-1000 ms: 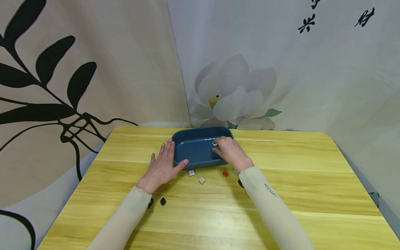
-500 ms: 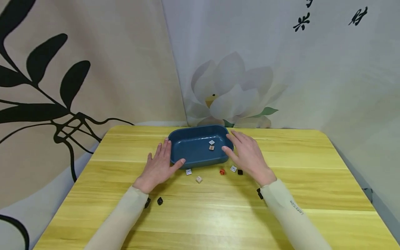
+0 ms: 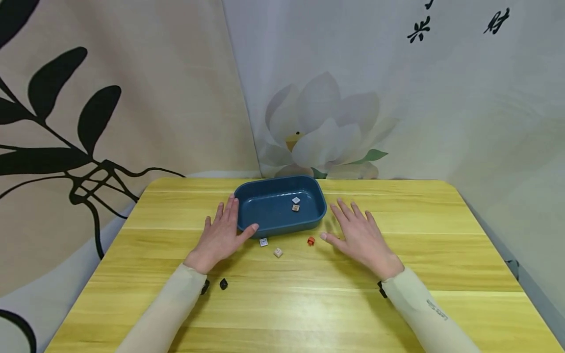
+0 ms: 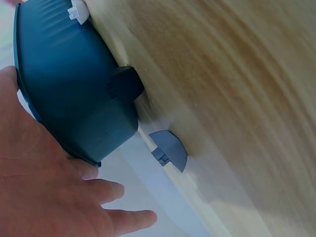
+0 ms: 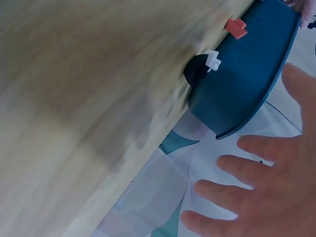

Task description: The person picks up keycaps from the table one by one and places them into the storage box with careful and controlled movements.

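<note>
My left hand (image 3: 216, 239) lies with straight fingers against the left end of a blue oblong dish (image 3: 253, 226); in the left wrist view, the fingers (image 4: 103, 191) extend past its rim. My right hand (image 3: 363, 239) is spread, fingers straight, just right of the dish, holding nothing. Inside the dish are a small white piece (image 3: 295, 200) and a beige one (image 3: 295, 208) with a dark mark. A white square piece (image 3: 263, 242), a beige piece (image 3: 277, 252) and a red piece (image 3: 311, 241) lie in front of it. Tabs stick out from the red piece (image 5: 236, 28) in the right wrist view.
A black faceted piece (image 3: 223, 284) lies near my left forearm. In the left wrist view, a dark piece (image 4: 126, 85) and a grey half-disc (image 4: 170, 149) sit near the dish's end. Behind the wooden table (image 3: 282, 314) hangs a printed curtain (image 3: 335, 88).
My right hand has let go of the white piece in the dish and drawn back rightward, past the rim. White and black pieces seen right of the red one are now hidden. My left hand stays.
</note>
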Motion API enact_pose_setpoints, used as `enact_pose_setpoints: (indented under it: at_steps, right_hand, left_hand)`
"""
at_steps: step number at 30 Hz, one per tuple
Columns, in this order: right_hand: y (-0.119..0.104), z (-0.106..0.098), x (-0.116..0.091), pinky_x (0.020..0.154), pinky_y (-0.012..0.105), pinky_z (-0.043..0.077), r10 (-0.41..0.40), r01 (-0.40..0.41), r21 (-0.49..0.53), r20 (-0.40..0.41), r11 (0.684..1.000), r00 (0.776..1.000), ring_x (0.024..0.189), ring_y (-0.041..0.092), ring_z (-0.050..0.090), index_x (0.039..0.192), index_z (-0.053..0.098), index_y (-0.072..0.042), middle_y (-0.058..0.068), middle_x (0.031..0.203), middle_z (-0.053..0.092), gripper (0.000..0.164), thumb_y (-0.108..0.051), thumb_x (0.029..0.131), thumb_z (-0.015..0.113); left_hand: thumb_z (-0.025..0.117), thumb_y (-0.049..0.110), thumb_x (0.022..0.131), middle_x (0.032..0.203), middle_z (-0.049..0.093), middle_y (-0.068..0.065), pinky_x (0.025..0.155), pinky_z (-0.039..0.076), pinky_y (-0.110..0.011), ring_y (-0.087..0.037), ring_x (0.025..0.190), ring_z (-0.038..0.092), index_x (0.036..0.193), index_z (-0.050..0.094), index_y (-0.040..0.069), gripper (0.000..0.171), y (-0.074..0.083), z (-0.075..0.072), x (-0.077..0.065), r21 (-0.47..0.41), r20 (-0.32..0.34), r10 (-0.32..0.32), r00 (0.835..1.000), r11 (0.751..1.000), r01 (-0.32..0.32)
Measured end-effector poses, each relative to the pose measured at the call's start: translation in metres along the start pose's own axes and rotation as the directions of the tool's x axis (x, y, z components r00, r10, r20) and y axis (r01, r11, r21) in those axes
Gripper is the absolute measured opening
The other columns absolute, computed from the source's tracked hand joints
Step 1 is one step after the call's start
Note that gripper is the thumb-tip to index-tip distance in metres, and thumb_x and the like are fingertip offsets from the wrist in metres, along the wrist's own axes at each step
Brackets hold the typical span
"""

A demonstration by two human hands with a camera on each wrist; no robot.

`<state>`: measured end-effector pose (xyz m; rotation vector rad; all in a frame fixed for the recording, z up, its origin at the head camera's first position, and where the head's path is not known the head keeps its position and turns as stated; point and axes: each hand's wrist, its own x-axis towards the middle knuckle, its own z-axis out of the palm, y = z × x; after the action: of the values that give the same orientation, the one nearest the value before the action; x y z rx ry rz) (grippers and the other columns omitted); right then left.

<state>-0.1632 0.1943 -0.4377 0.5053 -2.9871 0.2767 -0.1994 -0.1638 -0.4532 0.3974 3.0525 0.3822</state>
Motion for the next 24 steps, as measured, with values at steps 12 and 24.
enact_pose_setpoints:
  at_steps: [12, 24]
  right_hand:
    - [-0.001, 0.010, -0.004, 0.086, 0.050, 0.050, -0.032, 0.033, -0.011, 0.051, 0.999, 0.998, 0.111, 0.034, 0.060, 0.137, 0.053, -0.004, 0.016, 0.132, 0.056, 0.072, -0.057, 0.088, 0.061]
    - [-0.002, 0.016, -0.006, 0.060, 0.036, 0.050, -0.088, 0.091, -0.044, 0.063, 0.995, 0.994, 0.074, 0.019, 0.060, 0.108, 0.071, -0.010, 0.003, 0.094, 0.063, 0.041, -0.042, 0.083, 0.075]
  left_hand:
    - [0.026, 0.081, 0.086, 0.161, -0.001, -0.012, 0.105, 0.014, -0.071, -0.040, 0.145, 0.007, 0.155, 0.004, 0.003, 0.106, 0.004, -0.002, -0.001, -0.016, 0.008, 0.004, 1.000, 1.000, -0.004]
    - [0.026, 0.081, 0.086, 0.161, -0.003, -0.011, 0.105, 0.012, -0.071, -0.039, 0.145, 0.006, 0.155, 0.003, 0.004, 0.105, 0.001, 0.002, -0.001, -0.013, -0.003, -0.001, 1.000, 1.000, 0.001]
